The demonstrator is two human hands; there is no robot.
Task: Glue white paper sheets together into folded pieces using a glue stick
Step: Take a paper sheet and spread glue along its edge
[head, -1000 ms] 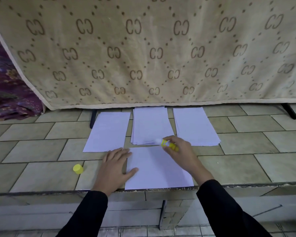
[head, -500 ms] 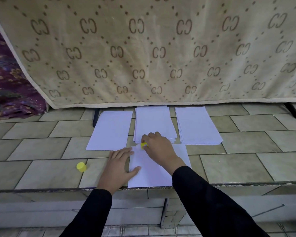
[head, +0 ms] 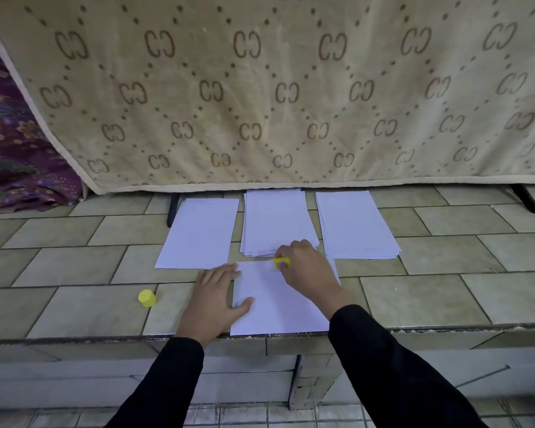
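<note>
There's the yellow glue stick [head: 281, 262] at the far edge of the flat white paper sheet [head: 278, 307], right hand [head: 309, 273] curled round it. The left hand [head: 213, 298] lies flat, pinning the sheet's left edge (thumb on paper). A round yellow cap [head: 147, 298] sits well left of the sheet.

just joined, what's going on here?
A person is gluing paper at a tiled table. The right hand grips a yellow glue stick, tip at the far edge of the near sheet. The left hand lies flat at that sheet's left edge, thumb on the paper. The yellow cap sits off to the left. Beyond are a single sheet and two paper stacks.
</note>
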